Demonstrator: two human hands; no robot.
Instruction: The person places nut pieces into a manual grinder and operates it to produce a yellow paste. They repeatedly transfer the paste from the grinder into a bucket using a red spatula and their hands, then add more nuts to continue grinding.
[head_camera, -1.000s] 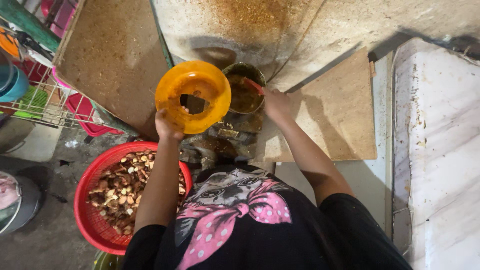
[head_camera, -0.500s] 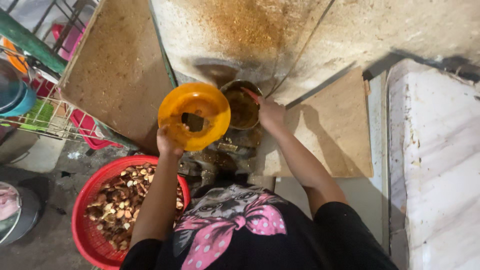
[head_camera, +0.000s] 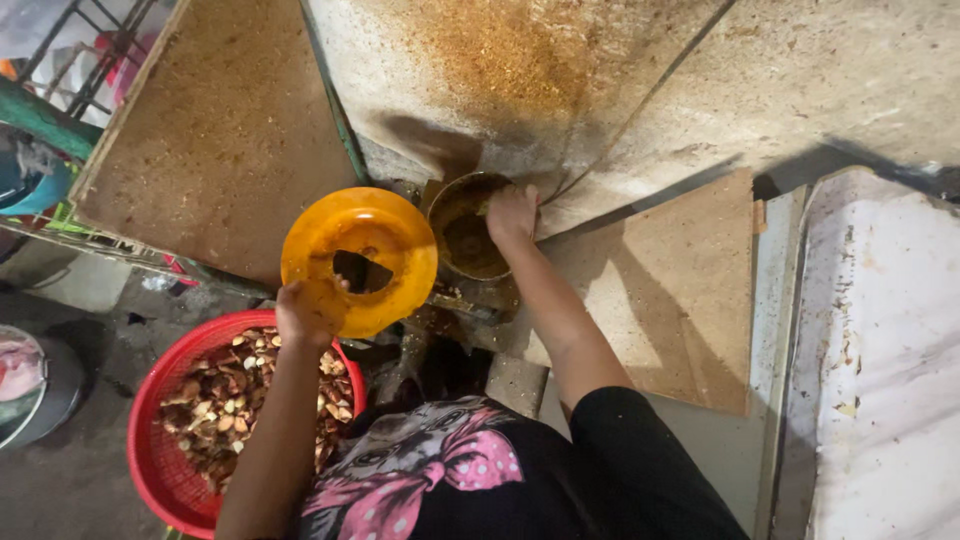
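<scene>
Two hands are busy around one landmark, the round metal pot (head_camera: 470, 232) that sits at the foot of the stained wall. The right hand (head_camera: 512, 212) is on the far rim of the pot, with its fingers bent down over the edge toward the brown mash inside; I cannot tell if they are closed on some of the mash or only pressing it. The left hand (head_camera: 305, 312) is just to the left of the pot and is clamped on the near edge of an orange plastic bowl (head_camera: 360, 260), which it holds tilted, almost touching the rim of the pot. A dark piece lies in the middle of the bowl; what it is, I cannot say.

Lower and to the left of the pot, on the floor, stands a red basket (head_camera: 160, 450) full of brown and pale shell-like pieces. To the right of the pot a flat brown board (head_camera: 670, 300) leans by the wall.

In my judgement the step in hand is working the mash in the pot by hand, with the bowl kept ready beside it. The next move probably needs the bowl steady and close to the rim, so that nothing falls between pot and bowl.
</scene>
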